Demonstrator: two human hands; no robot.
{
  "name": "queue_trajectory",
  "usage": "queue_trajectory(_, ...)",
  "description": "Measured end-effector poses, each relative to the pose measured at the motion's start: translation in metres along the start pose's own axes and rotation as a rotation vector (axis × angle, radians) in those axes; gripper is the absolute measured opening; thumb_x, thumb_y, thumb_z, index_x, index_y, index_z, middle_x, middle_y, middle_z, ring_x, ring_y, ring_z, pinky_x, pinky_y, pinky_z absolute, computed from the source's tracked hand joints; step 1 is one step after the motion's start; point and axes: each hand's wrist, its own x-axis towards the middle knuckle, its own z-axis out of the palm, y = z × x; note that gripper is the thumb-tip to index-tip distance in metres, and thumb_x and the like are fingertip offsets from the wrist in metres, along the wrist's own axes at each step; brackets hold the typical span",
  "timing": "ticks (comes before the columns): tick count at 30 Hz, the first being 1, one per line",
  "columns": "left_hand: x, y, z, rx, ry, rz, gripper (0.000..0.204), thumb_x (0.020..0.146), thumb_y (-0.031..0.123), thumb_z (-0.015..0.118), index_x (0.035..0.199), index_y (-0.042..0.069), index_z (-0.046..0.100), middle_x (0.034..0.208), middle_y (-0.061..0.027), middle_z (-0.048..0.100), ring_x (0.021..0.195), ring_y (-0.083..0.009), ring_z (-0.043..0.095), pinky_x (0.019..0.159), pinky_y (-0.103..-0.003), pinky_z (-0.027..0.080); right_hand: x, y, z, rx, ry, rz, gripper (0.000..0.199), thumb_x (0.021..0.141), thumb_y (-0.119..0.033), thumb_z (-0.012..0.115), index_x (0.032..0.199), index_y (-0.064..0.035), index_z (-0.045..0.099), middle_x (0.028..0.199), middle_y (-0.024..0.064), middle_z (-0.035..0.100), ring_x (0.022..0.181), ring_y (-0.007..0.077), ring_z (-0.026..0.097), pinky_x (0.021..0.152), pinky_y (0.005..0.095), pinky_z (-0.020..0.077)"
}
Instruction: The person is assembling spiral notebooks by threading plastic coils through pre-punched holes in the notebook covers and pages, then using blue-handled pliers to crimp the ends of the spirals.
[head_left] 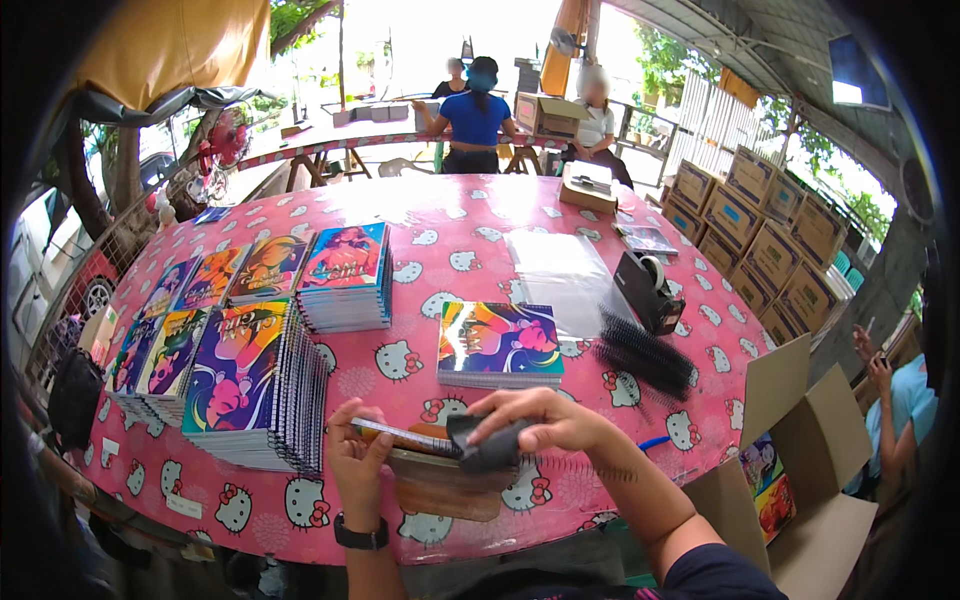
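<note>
My left hand (357,455), with a dark watch on its wrist, grips the end of a notebook (400,436) seen nearly edge-on. My right hand (535,412) is closed over a dark grey block (483,447) at the notebook's other end. Out past the block runs a thin dark spiral binding coil (590,467). Under both hands lies a brown wooden board (445,497). Just beyond them sits a short stack of colourful notebooks (500,340). A bundle of loose black coils (645,355) rests to the right.
Tall stacks of spiral notebooks (245,375) fill the table's left side. Clear plastic sleeves (565,280) and a black tape dispenser (648,290) lie right of centre. An open carton (800,470) holding notebooks stands at the right. Other people (480,115) are beyond the table.
</note>
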Motion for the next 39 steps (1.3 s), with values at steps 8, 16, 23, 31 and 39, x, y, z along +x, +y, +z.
queue_trajectory(8, 0.001, 0.010, 0.027, 0.065, 0.127, 0.276, 0.053, 0.080, 0.015, 0.073, 0.124, 0.001, 0.047, 0.110, -0.0083, 0.057, 0.102, -0.0168, 0.053, 0.086, -0.027, 0.044, -0.003, 0.003, 0.007, -0.070, 0.174, 0.045, 0.035, 0.086, -0.031, 0.064, 0.110, -0.0056, 0.067, 0.112, 0.0174, 0.062, 0.113, 0.0269, 0.052, 0.094, 0.0378, 0.0401)
queue_trajectory(16, -0.003, -0.020, 0.004, -0.253, 0.057, -0.056, 0.048, 0.081, 0.006, 0.069, 0.124, 0.000, 0.049, 0.101, -0.0057, 0.059, 0.091, -0.0114, 0.056, 0.083, -0.025, 0.045, 0.015, 0.002, 0.004, -0.035, 0.080, -0.022, 0.035, 0.085, -0.033, 0.065, 0.102, -0.0023, 0.068, 0.103, 0.0154, 0.065, 0.098, 0.0243, 0.059, 0.086, 0.0366, 0.0437)
queue_trajectory(23, -0.005, -0.017, 0.015, -0.338, 0.128, -0.086, 0.043, 0.083, -0.002, 0.064, 0.124, -0.001, 0.052, 0.101, -0.0024, 0.058, 0.092, -0.0088, 0.054, 0.083, -0.022, 0.043, 0.027, 0.011, 0.000, 0.007, 0.000, -0.004, 0.039, 0.086, -0.032, 0.064, 0.106, 0.0023, 0.065, 0.106, 0.0139, 0.064, 0.103, 0.0218, 0.057, 0.092, 0.0341, 0.0410)
queue_trajectory(31, -0.008, -0.017, 0.012, -0.306, 0.143, -0.086, 0.041, 0.083, 0.003, 0.067, 0.123, -0.001, 0.054, 0.102, -0.0033, 0.060, 0.091, -0.0093, 0.055, 0.081, -0.023, 0.045, 0.032, -0.009, 0.001, 0.080, -0.099, -0.051, 0.066, 0.082, -0.058, 0.056, 0.106, 0.0036, 0.066, 0.112, 0.0172, 0.063, 0.119, 0.0300, 0.048, 0.102, 0.0424, 0.0329)
queue_trajectory(39, -0.008, -0.012, 0.019, -0.204, 0.125, -0.060, 0.040, 0.084, 0.005, 0.067, 0.123, 0.001, 0.056, 0.102, -0.0002, 0.057, 0.093, -0.0083, 0.053, 0.082, -0.023, 0.043, 0.039, -0.004, 0.017, -0.012, -0.014, 0.018, 0.058, 0.081, -0.049, 0.064, 0.107, 0.0024, 0.065, 0.109, 0.0145, 0.063, 0.114, 0.0237, 0.050, 0.096, 0.0363, 0.0390)
